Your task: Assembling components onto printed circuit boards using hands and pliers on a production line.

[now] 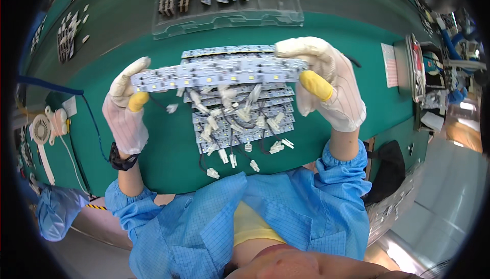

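Both my hands wear white gloves with yellow thumb covers. Between them I hold up a long white LED circuit board strip [219, 74], dotted with small yellow LEDs and dark parts. My left hand [130, 87] pinches its left end, and my right hand [319, 77] pinches the right end. Behind and below the strip lies a stack of similar LED boards [245, 135] in overlapping rows. Dark wires with white plug connectors [223, 155] spread over those boards and onto the green mat. The held strip partly hides the stack's upper rows.
A clear plastic tray [275, 13] with upright boards stands at the far side. More boards [66, 39] lie far left. A blue cord [92, 110] runs to my left wristband [122, 161]. A small fan [42, 128] sits left; a metal bin [406, 69] stands right, beside a paper sheet [389, 64].
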A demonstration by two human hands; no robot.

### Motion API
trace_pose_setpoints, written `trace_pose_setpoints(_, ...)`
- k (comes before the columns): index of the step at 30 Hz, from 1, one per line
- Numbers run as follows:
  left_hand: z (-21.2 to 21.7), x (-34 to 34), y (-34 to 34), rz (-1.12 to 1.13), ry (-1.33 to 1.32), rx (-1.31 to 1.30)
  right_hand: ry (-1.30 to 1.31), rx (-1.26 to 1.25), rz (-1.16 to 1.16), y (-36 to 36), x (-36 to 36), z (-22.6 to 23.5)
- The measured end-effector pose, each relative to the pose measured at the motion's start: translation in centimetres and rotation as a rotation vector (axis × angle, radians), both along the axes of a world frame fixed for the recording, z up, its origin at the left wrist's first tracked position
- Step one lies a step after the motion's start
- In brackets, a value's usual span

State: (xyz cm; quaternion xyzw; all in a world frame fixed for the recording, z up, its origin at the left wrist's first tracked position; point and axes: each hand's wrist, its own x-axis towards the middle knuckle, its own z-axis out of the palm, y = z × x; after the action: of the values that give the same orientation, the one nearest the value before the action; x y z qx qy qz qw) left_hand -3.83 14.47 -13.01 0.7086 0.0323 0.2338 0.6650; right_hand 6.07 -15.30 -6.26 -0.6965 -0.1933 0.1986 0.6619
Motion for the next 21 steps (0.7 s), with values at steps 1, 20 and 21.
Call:
trace_pose_setpoints(1,0.0,0.1,0.1,-0.017,-0.003,-0.010,0.021,0.023,0.053,-0.1,0.1,0.1)
trace_pose_setpoints(20,0.0,-0.2,0.5,-0.015,0.078,0.003,-0.054,0.020,0.087,-0.6,0.7,-0.7)
trace_pose_setpoints(21,-0.2,-0.3,0.7,-0.007,0.080,0.005,-0.101,0.019,0.071,-0.5,0.8,-1.0)
